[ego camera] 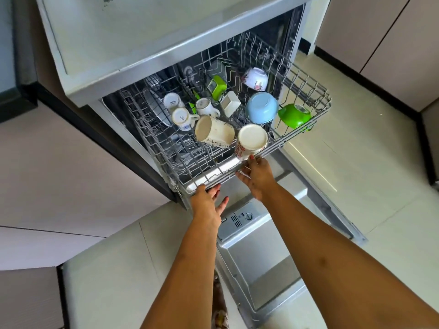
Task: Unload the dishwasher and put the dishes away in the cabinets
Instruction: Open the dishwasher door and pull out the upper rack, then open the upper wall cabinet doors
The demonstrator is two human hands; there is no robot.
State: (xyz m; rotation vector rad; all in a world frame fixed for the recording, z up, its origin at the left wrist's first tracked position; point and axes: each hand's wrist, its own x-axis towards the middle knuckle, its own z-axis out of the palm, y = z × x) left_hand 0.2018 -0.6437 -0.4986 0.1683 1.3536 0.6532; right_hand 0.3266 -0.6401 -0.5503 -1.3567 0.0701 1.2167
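Note:
The dishwasher's upper rack (306, 129) is pulled out over the open door (259, 257). It holds a large cream mug (213, 132) lying on its side, a red-patterned mug (251, 140) at the front rail, a blue bowl (261, 108), a green bowl (293, 116), a floral bowl (255, 78), a green cup (217, 86), a small square white dish (230, 103) and three small white cups (181, 118). My right hand (256, 178) grips the front rail just below the red-patterned mug, its fingertips touching it. My left hand (207, 201) touches the front rail further left with relaxed fingers.
The lower rack (183, 153) shows through the wires with dishes in it. A detergent dispenser (240, 218) sits on the inner door. A white counter (123, 27) runs above the machine. Cabinet doors (389, 36) stand at the right, with pale tiled floor (370, 186) in front.

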